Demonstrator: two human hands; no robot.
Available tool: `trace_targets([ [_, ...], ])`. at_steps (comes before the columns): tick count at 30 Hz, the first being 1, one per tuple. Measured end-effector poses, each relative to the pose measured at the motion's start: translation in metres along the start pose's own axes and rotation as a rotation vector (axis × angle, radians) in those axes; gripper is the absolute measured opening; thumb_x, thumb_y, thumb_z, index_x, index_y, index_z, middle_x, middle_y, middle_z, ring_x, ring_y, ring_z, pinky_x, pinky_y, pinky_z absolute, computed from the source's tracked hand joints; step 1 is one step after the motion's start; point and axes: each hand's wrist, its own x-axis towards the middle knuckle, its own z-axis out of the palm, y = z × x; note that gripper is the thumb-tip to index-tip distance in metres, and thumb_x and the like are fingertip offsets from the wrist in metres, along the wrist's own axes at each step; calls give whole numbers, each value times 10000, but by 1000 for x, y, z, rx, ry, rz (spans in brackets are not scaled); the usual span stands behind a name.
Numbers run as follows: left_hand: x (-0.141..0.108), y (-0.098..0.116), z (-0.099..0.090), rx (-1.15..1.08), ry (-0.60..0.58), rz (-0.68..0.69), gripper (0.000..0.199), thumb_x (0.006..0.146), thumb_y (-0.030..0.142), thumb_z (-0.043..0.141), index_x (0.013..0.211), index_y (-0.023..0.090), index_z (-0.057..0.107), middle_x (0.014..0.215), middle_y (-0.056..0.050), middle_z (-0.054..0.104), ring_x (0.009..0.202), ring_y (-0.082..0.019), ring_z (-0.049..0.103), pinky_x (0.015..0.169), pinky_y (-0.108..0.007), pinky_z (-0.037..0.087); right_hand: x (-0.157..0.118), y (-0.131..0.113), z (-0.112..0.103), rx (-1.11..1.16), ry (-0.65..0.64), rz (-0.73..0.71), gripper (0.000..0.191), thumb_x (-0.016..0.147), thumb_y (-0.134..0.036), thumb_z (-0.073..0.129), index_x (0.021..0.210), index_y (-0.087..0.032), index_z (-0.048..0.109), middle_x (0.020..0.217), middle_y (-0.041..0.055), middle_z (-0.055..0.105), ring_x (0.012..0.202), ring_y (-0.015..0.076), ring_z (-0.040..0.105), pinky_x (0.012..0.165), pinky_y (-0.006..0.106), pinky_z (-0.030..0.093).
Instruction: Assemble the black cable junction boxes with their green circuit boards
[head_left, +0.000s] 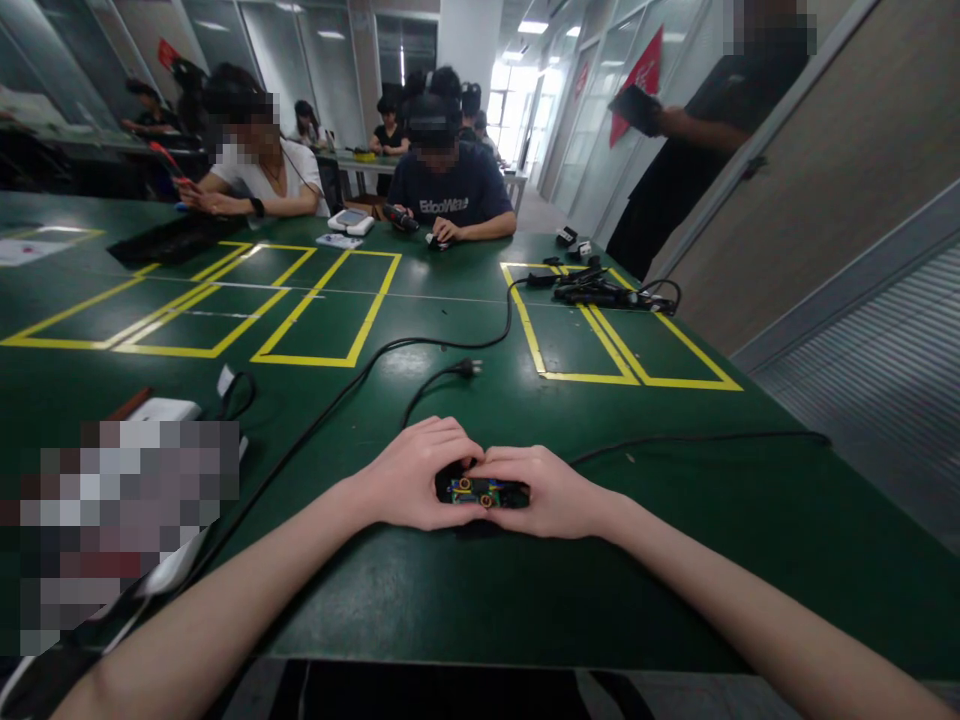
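Both my hands grip a black power adapter point(491, 492), its casing opened and its circuit board showing. Two copper-coloured coils and a few coloured parts stand out on the board. My left hand point(424, 475) curls around the adapter's left end, thumb at the near side. Around the right end my right hand point(551, 490) closes in the same way, and the fingertips nearly meet at the far side. A short black cord with a plug point(470, 368) lies just beyond my left hand. Another black cord point(697, 437) runs rightward from behind my right hand. The fingers hide much of the casing.
Yellow tape rectangles point(352, 300) mark the green table point(420, 610). A long black cable point(375, 355) crosses it, and a pile of black cords point(600, 290) lies at the far right. Left of me are a blurred item and a white device point(161, 410). Several people sit beyond.
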Motion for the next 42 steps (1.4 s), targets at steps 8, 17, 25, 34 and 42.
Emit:
trace_targets([
  [8, -4, -9, 6, 88, -61, -81, 683, 839, 488, 801, 1426, 221, 576, 1208, -111, 708, 1121, -288, 644, 981, -428, 511, -7, 12, 0, -63, 228, 42, 292, 912, -273, 693, 1201, -235, 711, 1072, 77, 757, 922, 219, 739, 804, 338, 611],
  [17, -7, -15, 7, 133, -94, -129, 894, 821, 568, 812, 1560, 224, 447, 1503, -157, 585, 1407, -347, 510, 1162, -525, 425, -7, 18, -1, -165, 278, 3, 328, 953, -269, 667, 1275, -206, 684, 1112, 81, 781, 945, 206, 761, 848, 331, 609],
  [25, -2, -15, 2, 145, 23, -96, 303, 959, 334, 654, 1226, 190, 670, 1206, -103, 710, 1187, -273, 623, 1040, -442, 514, -3, 22, -4, -226, 239, 2, 404, 920, -309, 719, 1308, -201, 676, 1266, 131, 720, 1138, 288, 661, 993, 508, 549],
  [34, -5, -18, 0, 170, -47, -208, 148, 962, 300, 635, 1047, 201, 703, 833, 5, 647, 712, -143, 620, 656, -253, 458, -2, 19, -5, -202, 191, 24, 379, 893, -246, 736, 1268, -199, 696, 1122, 104, 741, 1038, 268, 625, 901, 454, 573],
  [42, -2, -18, 5, 252, -80, -296, 270, 1020, 289, 554, 1260, 220, 660, 962, -29, 740, 849, -191, 712, 776, -290, 535, -1, 23, -1, -269, 261, 147, 311, 886, -272, 793, 1184, -200, 743, 1104, 103, 755, 991, 269, 613, 873, 472, 545],
])
